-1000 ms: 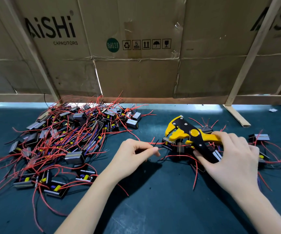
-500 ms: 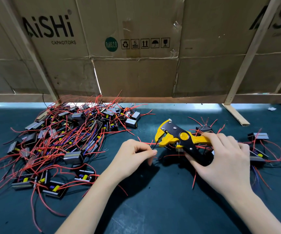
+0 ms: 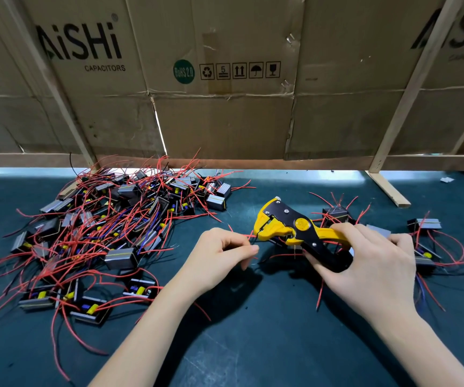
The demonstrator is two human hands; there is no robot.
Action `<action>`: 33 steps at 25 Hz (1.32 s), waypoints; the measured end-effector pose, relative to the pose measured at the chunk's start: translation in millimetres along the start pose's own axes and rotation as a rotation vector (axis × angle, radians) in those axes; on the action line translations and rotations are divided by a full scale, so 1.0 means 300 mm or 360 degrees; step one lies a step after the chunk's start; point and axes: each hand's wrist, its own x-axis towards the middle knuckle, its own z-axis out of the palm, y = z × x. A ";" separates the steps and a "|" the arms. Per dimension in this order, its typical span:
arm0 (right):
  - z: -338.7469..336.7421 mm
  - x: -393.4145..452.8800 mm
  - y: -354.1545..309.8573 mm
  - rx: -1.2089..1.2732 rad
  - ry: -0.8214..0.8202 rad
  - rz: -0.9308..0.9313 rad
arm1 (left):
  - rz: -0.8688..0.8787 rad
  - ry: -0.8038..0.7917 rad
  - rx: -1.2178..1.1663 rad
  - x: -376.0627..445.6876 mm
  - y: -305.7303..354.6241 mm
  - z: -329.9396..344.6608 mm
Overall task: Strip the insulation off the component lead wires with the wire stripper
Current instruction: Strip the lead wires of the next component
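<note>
Nearest the camera, 2 bare forearms reach forward over the dark green tabletop (image 3: 253, 344). The left hand (image 3: 219, 261) has its fingers curled, thumb and fingertips pinching a thin red lead wire (image 3: 249, 236) that runs to the right into the head of the wire stripper (image 3: 295, 233). The right hand (image 3: 373, 269) grips the stripper's handles, fingers wrapped over the yellow upper handle and the thumb against the black lower one. The tool lies roughly level just above the tabletop, its yellow and black head pointing left toward the left hand; whether the head is closed on the wire cannot be told.

Under and behind the stripper and the right hand lies a small group of components (image 3: 423, 227), black and grey blocks with red leads spreading out over the tabletop. Left of the left hand, and reaching farther back, sits a large tangled pile of components (image 3: 108, 227) of the same kind, some with yellow and blue parts showing, their red wires crossing in every direction.

At the far edge of the tabletop stands a wall of flattened cardboard boxes (image 3: 225, 121) printed "AiSHi CAPACITORS", held by pale wooden battens (image 3: 409, 88).
</note>
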 end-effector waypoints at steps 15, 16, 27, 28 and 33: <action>-0.013 0.025 0.041 0.0039 -0.0046 0.0394 | -0.0273 -0.0028 0.0901 -0.028 -0.017 -0.082; -0.015 0.028 0.046 0.0056 -0.0053 0.0418 | -0.0276 0.0001 0.0861 -0.025 -0.013 -0.065; -0.024 0.031 0.036 0.0142 -0.0076 0.0425 | 0.0349 -0.0391 0.0648 -0.012 0.053 0.152; -0.024 0.032 0.039 0.0149 -0.0071 0.0433 | 0.0344 -0.0282 0.0751 -0.011 0.055 0.113; -0.023 0.035 0.042 0.0165 -0.0059 0.0442 | 0.0045 0.0283 0.1515 -0.034 0.017 -0.188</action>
